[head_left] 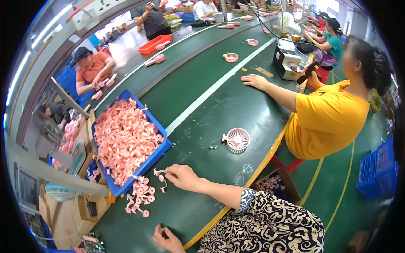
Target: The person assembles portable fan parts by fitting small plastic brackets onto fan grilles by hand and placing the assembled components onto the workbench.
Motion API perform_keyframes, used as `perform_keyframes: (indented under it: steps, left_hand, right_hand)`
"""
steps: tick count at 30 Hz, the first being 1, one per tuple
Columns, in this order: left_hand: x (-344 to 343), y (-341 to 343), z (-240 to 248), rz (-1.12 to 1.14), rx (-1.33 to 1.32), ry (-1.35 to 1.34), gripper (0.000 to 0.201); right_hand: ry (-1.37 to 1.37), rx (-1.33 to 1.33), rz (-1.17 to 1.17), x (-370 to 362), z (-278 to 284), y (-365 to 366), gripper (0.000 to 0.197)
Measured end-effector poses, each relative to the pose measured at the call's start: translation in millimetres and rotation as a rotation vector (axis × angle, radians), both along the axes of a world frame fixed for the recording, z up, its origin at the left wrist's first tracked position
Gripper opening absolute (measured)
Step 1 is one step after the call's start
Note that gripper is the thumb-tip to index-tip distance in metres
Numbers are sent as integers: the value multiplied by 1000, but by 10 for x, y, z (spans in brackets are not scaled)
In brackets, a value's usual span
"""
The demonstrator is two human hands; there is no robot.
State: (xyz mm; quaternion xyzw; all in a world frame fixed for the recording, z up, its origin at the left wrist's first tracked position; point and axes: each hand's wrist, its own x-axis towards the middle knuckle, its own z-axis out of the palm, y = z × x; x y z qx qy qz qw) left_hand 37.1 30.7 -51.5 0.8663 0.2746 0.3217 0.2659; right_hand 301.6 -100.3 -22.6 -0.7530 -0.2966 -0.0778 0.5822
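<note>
My right hand (pixel 182 177) reaches over the green work surface, thumb and fingers pinched on a small pink plastic part (pixel 157 172). Just below its fingertips lies another curved pink piece (pixel 162 182). Beside it is a loose heap of pink parts (pixel 141 195) with round ends and thin stems. A blue crate (pixel 157 152), piled high with the same kind of parts, stands beyond the heap. My left hand (pixel 167 240) rests low at the near edge, fingers loosely curled and apart, with nothing visible in them.
A round pink slotted basket-like part (pixel 238 139) lies right of the crate, near small dark bits (pixel 213 146). A co-worker in yellow (pixel 329 118) sits at right, one hand on the table. The conveyor belt (pixel 185 78) carries more pink pieces. A box of parts (pixel 278 185) stands below the table edge.
</note>
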Motion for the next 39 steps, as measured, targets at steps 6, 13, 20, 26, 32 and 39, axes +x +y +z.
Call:
perform_keyframes:
  steps: [6,13,20,26,32,39]
  left_hand:
    - [165,-86,118,36,48,85,27]
    - [162,21,17,36,74,104,24]
    - [156,33,14,25,99,100,24]
    - [176,-5,62,30,69,104,24]
    - [181,-7,77,28,88,116,24]
    - [238,-1,76,22,91,132,23]
  right_hand:
    - [401,177,-84,232,-146,-111,23]
    - [523,193,-6,195,-268,26,23]
    - [509,128,22,138,-197,19,21]
    - [504,133,7,134,-212,20,21]
    - [506,132,28,100,-238,68,22]
    - [526,121,45,117,-250,22,20]
